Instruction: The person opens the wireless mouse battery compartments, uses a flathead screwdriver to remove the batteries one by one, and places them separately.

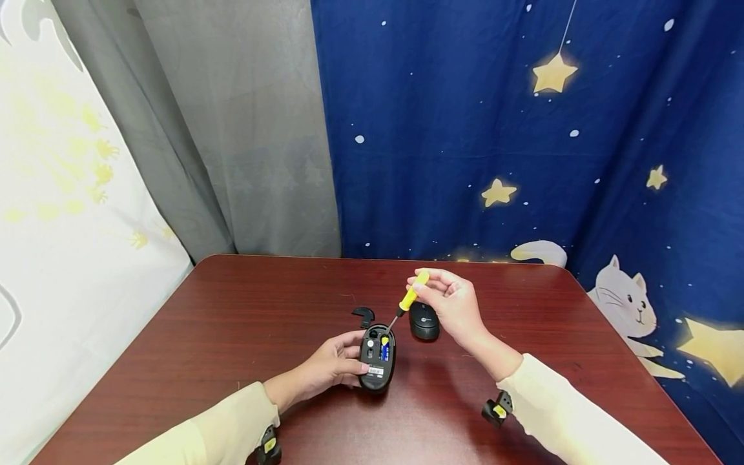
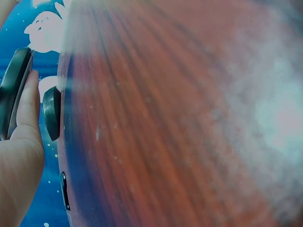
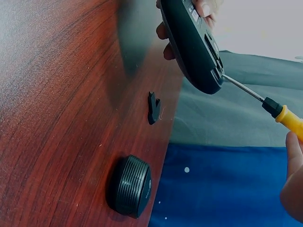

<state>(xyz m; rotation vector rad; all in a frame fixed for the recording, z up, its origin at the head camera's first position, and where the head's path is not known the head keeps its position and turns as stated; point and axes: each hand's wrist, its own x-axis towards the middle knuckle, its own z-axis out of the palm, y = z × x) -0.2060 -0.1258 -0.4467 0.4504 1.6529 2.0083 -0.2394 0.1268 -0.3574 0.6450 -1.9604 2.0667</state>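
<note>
A black computer mouse is held underside up by my left hand, thumb on the label side and fingers beneath. Its battery bay lies uncovered, and a blue and yellow battery sits inside. My right hand pinches the yellow handle of a screwdriver. The metal shaft slants down, its tip at the upper end of the bay, as the right wrist view also shows along the mouse. In the left wrist view only the edge of the mouse and part of the left hand appear.
A second black mouse stands on the table just right of the held one. Behind it to the left lies a small curved black cover. The reddish-brown table ends at curtains at the back.
</note>
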